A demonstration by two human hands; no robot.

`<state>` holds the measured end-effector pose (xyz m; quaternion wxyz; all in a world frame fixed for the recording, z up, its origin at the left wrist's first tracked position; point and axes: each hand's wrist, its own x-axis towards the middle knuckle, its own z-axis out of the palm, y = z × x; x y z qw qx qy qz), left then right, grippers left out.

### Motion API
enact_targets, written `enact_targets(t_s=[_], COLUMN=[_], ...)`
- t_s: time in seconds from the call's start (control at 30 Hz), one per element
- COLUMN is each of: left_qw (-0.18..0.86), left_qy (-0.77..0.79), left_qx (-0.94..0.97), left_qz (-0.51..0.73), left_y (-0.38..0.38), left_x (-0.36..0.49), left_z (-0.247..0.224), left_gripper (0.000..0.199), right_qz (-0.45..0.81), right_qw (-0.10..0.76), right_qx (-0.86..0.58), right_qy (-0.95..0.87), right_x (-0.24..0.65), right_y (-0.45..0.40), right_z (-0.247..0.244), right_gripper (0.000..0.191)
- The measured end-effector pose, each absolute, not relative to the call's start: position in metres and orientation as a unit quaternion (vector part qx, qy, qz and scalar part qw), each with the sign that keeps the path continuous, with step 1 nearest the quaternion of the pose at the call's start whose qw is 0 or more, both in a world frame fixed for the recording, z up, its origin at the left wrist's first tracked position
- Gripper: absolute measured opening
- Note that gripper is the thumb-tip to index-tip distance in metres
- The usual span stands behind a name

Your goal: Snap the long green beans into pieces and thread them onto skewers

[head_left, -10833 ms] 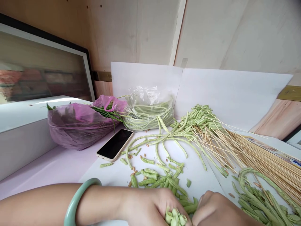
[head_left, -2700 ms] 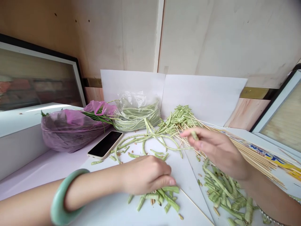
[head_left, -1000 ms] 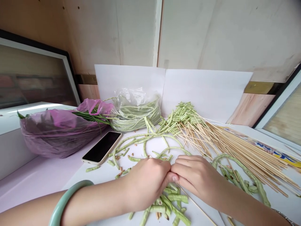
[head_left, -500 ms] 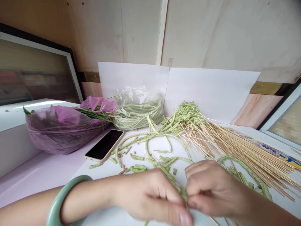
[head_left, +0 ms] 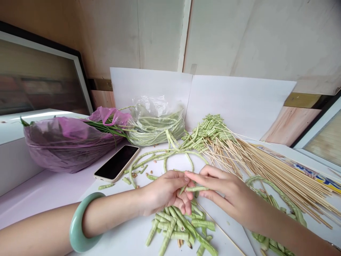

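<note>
My left hand (head_left: 170, 192), with a green bangle (head_left: 86, 222) on its wrist, has its fingers curled around short pieces of green long bean. My right hand (head_left: 226, 188) meets it fingertip to fingertip, a bean piece (head_left: 197, 188) lying between its forefinger and thumb and reaching into the left fingers. Below both hands is a loose heap of cut bean pieces (head_left: 169, 234) on white paper. A thin bamboo skewer (head_left: 221, 229) lies beside the heap.
Skewers threaded with beans (head_left: 213, 128) are stacked behind, their bare bamboo ends (head_left: 277, 167) running right. Whole beans fill a clear bag (head_left: 157, 126). A phone (head_left: 117, 163) and a purple bag (head_left: 66, 145) are at left. More bean pieces (head_left: 269, 245) lie under my right forearm.
Both hands have risen and moved away from me, uncovering the bean heap. The fingers have loosened from tight fists into a fingertip hold on bean pieces.
</note>
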<state>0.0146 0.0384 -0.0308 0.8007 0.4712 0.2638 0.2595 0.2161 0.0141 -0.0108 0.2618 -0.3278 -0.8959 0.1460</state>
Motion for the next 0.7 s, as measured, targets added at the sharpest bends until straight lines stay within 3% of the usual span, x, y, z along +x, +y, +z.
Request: enact_targets(t_s=[0.23, 0.5, 0.7], left_qw=[0.758, 0.495, 0.528], left_qy=[0.225, 0.255, 0.208], left_qx=[0.590, 0.808, 0.812], left_qz=[0.162, 0.193, 0.133], left_y=[0.035, 0.022, 0.023], left_x=[0.012, 0.006, 0.005], left_z=[-0.029, -0.019, -0.007], left_gripper=[0.049, 0.019, 0.035], right_qz=[0.184, 0.105, -0.022], right_qw=[0.285, 0.257, 0.213], right_qx=[-0.417, -0.380, -0.231], right_qy=[-0.843, -0.882, -0.949], right_x=[0.206, 0.205, 0.204], right_y=[0.008, 0.005, -0.004], right_z=[-0.016, -0.020, -0.006], right_gripper=[0.043, 0.025, 0.043])
